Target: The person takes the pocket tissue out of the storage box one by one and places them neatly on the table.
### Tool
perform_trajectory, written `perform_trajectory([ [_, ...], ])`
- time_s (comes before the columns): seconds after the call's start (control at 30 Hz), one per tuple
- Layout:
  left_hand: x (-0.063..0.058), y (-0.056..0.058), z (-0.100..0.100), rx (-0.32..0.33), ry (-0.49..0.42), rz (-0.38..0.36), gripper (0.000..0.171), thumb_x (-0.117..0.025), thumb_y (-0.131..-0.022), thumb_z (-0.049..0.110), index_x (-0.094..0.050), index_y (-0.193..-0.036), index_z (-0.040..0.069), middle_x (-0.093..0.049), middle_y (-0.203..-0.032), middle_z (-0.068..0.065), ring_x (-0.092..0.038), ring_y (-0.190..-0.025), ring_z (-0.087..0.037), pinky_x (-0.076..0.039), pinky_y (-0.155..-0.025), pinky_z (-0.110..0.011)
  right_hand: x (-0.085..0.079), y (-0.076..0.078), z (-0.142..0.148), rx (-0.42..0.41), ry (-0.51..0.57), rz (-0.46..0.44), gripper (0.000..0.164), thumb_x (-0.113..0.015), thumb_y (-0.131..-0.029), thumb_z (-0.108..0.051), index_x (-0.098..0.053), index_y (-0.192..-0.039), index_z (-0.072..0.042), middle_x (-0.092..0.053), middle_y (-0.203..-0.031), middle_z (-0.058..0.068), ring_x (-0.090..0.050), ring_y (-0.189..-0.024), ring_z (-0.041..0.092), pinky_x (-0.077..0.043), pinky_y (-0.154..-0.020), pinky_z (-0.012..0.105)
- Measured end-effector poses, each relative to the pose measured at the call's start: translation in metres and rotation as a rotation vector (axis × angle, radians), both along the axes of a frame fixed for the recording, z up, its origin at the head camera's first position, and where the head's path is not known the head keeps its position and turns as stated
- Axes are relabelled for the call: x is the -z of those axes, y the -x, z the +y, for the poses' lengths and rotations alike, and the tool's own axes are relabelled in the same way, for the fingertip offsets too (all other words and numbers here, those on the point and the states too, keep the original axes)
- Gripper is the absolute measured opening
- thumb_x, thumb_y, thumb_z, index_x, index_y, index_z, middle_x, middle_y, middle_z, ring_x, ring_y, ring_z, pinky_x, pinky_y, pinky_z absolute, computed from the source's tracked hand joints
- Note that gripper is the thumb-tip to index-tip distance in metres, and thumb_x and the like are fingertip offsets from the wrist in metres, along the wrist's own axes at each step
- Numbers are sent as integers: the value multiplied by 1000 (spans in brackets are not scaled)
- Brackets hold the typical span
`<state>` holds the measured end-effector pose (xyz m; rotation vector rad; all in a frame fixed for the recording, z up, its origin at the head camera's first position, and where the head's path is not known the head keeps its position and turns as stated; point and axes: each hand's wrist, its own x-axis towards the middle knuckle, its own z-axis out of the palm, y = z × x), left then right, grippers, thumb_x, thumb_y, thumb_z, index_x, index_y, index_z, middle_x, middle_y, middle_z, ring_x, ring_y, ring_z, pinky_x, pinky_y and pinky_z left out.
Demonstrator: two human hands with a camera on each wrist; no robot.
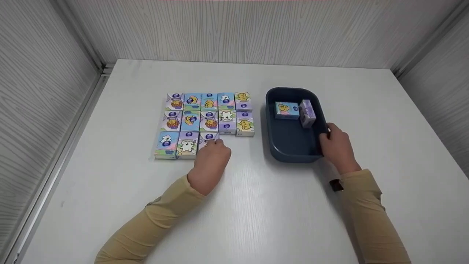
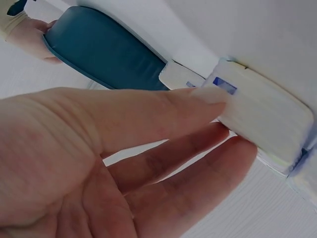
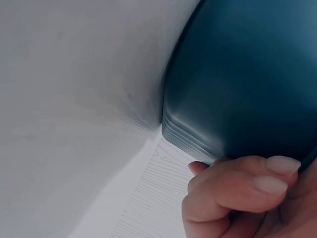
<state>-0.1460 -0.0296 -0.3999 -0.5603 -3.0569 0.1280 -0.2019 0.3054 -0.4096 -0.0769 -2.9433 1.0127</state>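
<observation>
Blue tray rim gripped by right hand, left hand apparently pinching tissue pack, clearer in wrist cam.

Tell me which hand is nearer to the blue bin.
Right. The right hand grips the near right rim of the blue bin, while the left hand is off to its left, pinching a tissue pack in the grid.

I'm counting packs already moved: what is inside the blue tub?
The blue tub holds two tissue packs: one with a yellow duck, one purple, side by side. The right hand covers part of its rim.
</observation>
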Motion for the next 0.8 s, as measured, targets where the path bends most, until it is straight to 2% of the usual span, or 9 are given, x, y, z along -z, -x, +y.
perform_trajectory([
  [0.23, -3, 4, 5, -11, -20, -9, 13, -63, -89, -2, -73, -96, 2, -58, -86, -15, -59, -80, -28, -55, -63, -39, -4, 1, 5, 14, 2, 9, 45, -37, -96, -14, -43, -137, 6, -57, -118, 29, -56, -95, 33, -46, -83, 48],
  [0.37, -5, 3, 7, 15, -32, 11, 13, -64, -88, -2, -71, -97, 4, -59, -87, -14, -59, -81, -28, -54, -61, -39, -4, 2, 6, 20, -7, -1, 46, -37, -96, -14, -42, -137, 6, -56, -121, 29, -55, -97, 34, -45, -85, 50],
  [0.5, -10, 5, 15, 58, -52, 49, 20, -66, -90, 12, -67, -108, 4, -62, -96, -14, -60, -87, -29, -53, -67, -41, -1, 2, 6, 18, -9, -2, 46, -37, -96, -14, -42, -137, 6, -56, -122, 29, -55, -97, 33, -45, -85, 49],
  [0.6, -14, 13, 25, 100, -123, 44, 35, -66, -91, 28, -64, -117, 5, -61, -105, -12, -59, -95, -28, -51, -78, -42, 1, 2, 4, 19, 0, 2, 46, -37, -96, -15, -43, -137, 5, -57, -121, 28, -56, -96, 32, -46, -84, 48],
  [0.73, -20, 27, 42, 167, -236, -43, 47, -63, -91, 38, -58, -126, 7, -59, -113, -11, -56, -102, -26, -48, -87, -41, 3, 2, 1, 15, 8, 10, 44, -38, -96, -14, -44, -135, 5, -59, -116, 26, -56, -91, 31, -46, -81, 46],
  [0.8, -23, 36, 51, 192, -263, -82, 51, -61, -92, 41, -56, -129, 6, -59, -117, -12, -55, -105, -26, -47, -90, -40, 4, 1, 0, 10, 9, 19, 44, -38, -96, -14, -45, -135, 6, -60, -114, 27, -57, -90, 32, -47, -80, 45],
])
